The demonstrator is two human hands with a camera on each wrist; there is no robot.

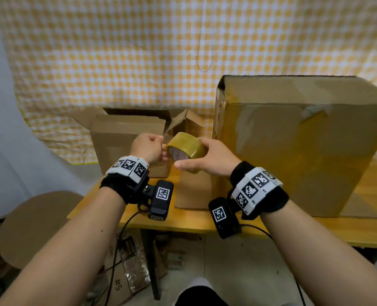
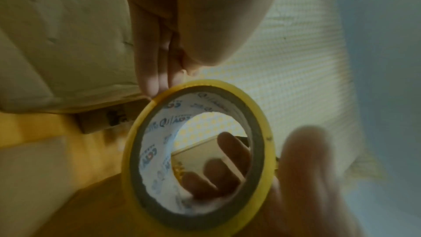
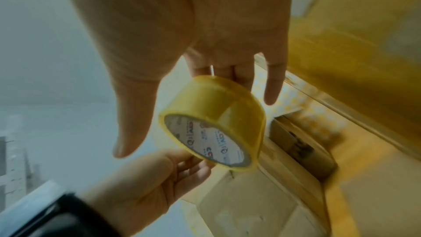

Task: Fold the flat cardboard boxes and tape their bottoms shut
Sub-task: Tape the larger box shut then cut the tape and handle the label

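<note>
Both hands hold a roll of yellow-brown packing tape [image 1: 183, 144] in the air, above a small upright cardboard box [image 1: 194, 191] on the wooden table [image 1: 183, 224]. My left hand [image 1: 158, 149] pinches the roll's left rim with curled fingers. My right hand [image 1: 203, 151] wraps its fingers over the roll's outer band, with the thumb sticking out below. In the left wrist view the roll [image 2: 157, 150] faces the camera and right-hand fingers [image 2: 223, 165] show through its core. The right wrist view shows the roll [image 3: 218, 107] under my palm, with left fingertips [image 3: 200, 165] on its lower rim.
An open-flapped cardboard box [image 1: 121, 140] stands behind my left hand. A large box [image 1: 293, 151] with old tape on it fills the table's right side. A yellow checked cloth [image 1: 139, 51] hangs behind. Rounded cardboard [image 1: 35, 226] and packed cardboard [image 1: 132, 261] lie off the table, lower left.
</note>
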